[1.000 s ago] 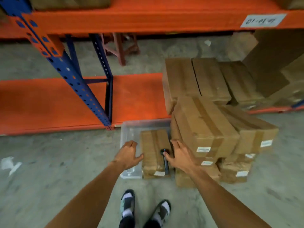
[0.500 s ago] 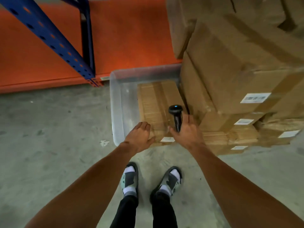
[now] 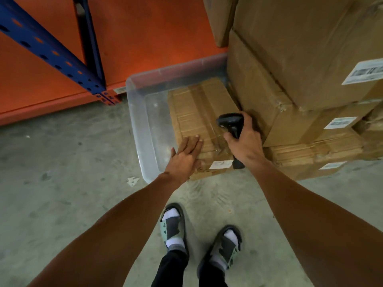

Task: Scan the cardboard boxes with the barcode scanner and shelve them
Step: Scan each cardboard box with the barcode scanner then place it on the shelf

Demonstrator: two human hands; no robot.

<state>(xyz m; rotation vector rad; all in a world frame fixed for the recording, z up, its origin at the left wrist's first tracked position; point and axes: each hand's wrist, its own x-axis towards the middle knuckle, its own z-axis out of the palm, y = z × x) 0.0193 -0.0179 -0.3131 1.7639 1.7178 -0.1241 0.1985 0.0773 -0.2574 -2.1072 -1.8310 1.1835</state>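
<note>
Barcode scanner is gripped in the right hand; the left hand lies flat on the cardboard box.
The white label should be faced squarely while the box is kept steadied.

One head-worn view only; it looks steeply down and forward, close over both forearms. The left hand and right hand sit mid-frame; the person's feet lie nearer, below them.

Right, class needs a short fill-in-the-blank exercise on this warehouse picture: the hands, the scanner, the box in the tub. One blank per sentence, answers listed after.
1. The right hand grips the black ____.
2. The left hand rests flat on a cardboard box lying in a clear plastic ____.
3. The white label sits on the box's ____ end.
4. The shelf behind is coloured ____.

Answers: barcode scanner; tub; near; orange
</note>
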